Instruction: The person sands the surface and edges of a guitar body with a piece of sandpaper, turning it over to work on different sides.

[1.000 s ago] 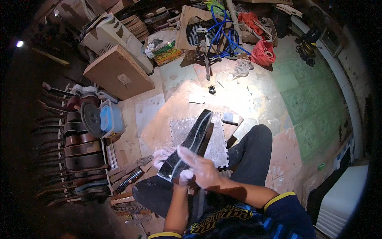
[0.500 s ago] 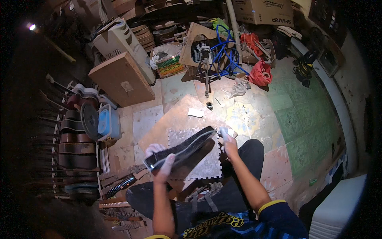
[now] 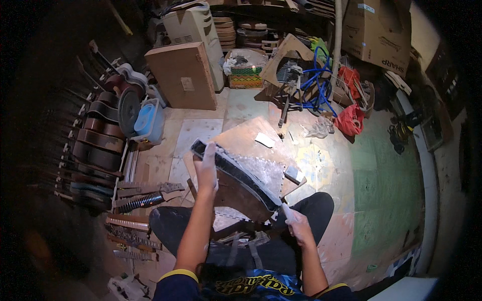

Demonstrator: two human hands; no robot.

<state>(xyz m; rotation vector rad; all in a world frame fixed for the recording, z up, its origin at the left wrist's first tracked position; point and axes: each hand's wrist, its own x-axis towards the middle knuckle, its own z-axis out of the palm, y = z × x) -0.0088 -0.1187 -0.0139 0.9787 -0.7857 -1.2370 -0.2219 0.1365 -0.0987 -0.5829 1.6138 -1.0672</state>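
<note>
Right now, a dark guitar-like body lies slantwise between the person's two hands, above their lap, its black, pale-edged side turned up and its brown flat face toward the person. The left hand grips its upper left end, the whitened thumb lying along the black side. The right hand is by the lower right end, its fingers bent and something pale at their tips reaching to the corner of the body; whether that is a held piece or a dusty finger, I cannot tell, nor how firmly the hand is closed. Partly hidden under the body is a grey foam mat with toothed edges, set over a tan board on the tiled floor. A white flat piece lies on the board, and a small grey-topped block sits just beside the mat's right corner. Dark trousers cover the bent knees on either side. To the left, guitar bodies hang in a row beside a clear tub with a blue container inside; beyond the board are a tangled blue hose and a red bag.
</note>
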